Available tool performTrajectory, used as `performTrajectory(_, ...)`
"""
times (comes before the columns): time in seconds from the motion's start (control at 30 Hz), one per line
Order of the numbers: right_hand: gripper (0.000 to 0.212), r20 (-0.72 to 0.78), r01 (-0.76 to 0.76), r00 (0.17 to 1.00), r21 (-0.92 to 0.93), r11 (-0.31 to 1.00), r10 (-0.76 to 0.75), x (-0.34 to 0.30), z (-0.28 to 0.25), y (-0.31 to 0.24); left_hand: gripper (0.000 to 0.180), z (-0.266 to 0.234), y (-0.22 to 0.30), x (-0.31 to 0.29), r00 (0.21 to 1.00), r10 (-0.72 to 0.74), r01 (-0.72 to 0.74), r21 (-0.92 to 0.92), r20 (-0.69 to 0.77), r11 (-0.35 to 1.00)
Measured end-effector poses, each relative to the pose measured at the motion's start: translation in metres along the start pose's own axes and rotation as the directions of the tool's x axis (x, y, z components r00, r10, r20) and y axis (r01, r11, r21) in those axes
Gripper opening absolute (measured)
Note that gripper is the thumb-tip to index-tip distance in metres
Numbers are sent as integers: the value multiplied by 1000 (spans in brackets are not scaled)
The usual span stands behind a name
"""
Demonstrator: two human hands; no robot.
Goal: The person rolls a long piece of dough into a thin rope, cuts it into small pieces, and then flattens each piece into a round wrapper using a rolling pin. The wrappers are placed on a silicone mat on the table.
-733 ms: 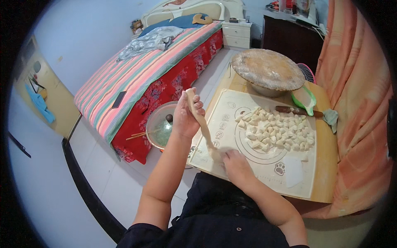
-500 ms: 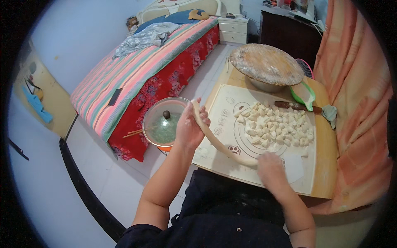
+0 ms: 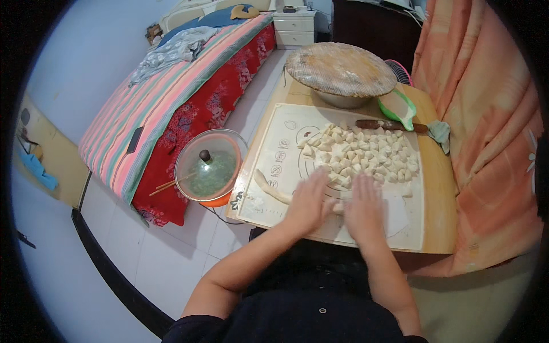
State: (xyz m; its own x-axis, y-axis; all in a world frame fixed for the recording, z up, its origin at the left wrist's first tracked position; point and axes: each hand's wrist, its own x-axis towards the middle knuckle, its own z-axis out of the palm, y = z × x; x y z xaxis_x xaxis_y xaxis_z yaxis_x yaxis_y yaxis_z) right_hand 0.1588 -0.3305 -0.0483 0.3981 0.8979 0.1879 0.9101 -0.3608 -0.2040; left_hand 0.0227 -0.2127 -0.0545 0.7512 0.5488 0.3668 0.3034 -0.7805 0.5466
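A long rope of pale dough (image 3: pixel 271 190) lies along the near side of the white printed mat (image 3: pixel 260 207), its left end curving away from me. My left hand (image 3: pixel 310 203) rests over the rope with fingers stretched forward. Beside it my right hand (image 3: pixel 366 207), also flat and slightly blurred, covers the rope's right end; a bit of dough shows between them. Just beyond my fingertips many small cut dough pieces (image 3: pixel 366 154) are spread in a floury heap. A flat white scraper (image 3: pixel 396 216) lies right of my right hand.
Behind the pieces lie a dark rolling pin (image 3: pixel 383 124) and a green-rimmed scoop (image 3: pixel 397 110). A floury round woven tray (image 3: pixel 340 68) covers a bowl (image 3: pixel 343 102) at the back. Left of the table (image 3: pixel 440 206) stands a glass-lidded container (image 3: pixel 209 168) with chopsticks (image 3: pixel 164 187), near a bed (image 3: pixel 166 97).
My left hand has come down from holding the rope's raised end and now lies beside my right. The rope has gone from slanting in the air to lying on the mat. The view has shifted.
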Motion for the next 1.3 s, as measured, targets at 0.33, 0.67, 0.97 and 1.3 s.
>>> performTrajectory(0.33, 63, -41, 159, 986, -98, 982, -164, 1, -6, -10, 76, -10, 3, -3, 976, -6, -66, 321, 218, 945)
performTrajectory(0.67, 71, 319, 141, 937, 33, 989, -144, -48, -18, -13, 79, -41, -3, -63, 943, 10, -84, 208, 333, 974)
performTrajectory(0.97, 57, 143, 262, 955, 14, 965, -261, -38, -13, -21, 68, -50, -36, -61, 947, 51, -127, 222, 317, 967)
performTrajectory(1.3, 44, -128, -3, 992, 130, 992, 20, -60, -46, 37, 54, -69, -42, -37, 957, 117, -183, 240, 264, 953)
